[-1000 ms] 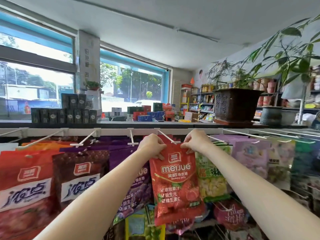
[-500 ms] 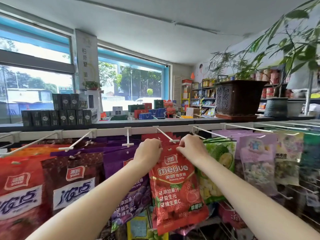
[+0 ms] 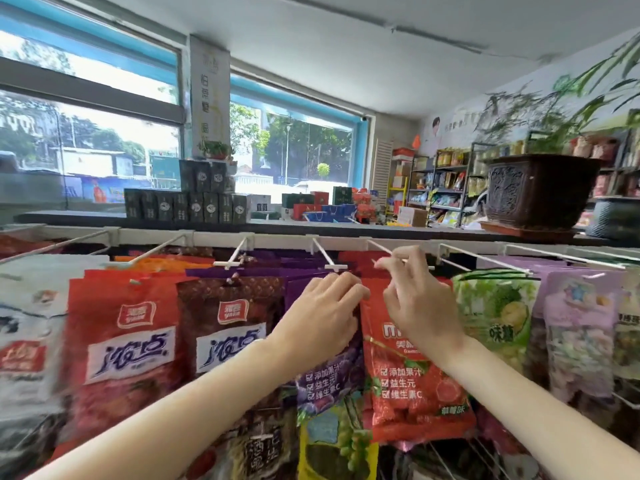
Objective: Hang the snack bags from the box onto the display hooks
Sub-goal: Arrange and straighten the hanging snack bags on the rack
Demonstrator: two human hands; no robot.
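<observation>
A red gummy snack bag (image 3: 412,375) hangs in front of the rack, between a purple bag (image 3: 329,382) and a green one (image 3: 498,313). My left hand (image 3: 325,313) pinches its top left corner. My right hand (image 3: 415,299) covers the bag's top right part. Its thumb and forefinger meet up at the white display hook (image 3: 379,247), and its other fingers are spread above the wire. The bag's hanging hole is hidden behind my right hand. More red bags (image 3: 356,261) sit further back on the same hook. No box is in view.
White hooks run along the rack rail (image 3: 277,239), loaded with red and brown bags (image 3: 131,341) at the left and lilac bags (image 3: 578,323) at the right. A shelf top (image 3: 346,225) behind holds dark boxes (image 3: 187,206) and a potted plant (image 3: 540,188).
The view has shifted right and down along the rack. My right hand has lifted from the bag's corner up to the hook wire. My left hand stays at the bag's top left corner.
</observation>
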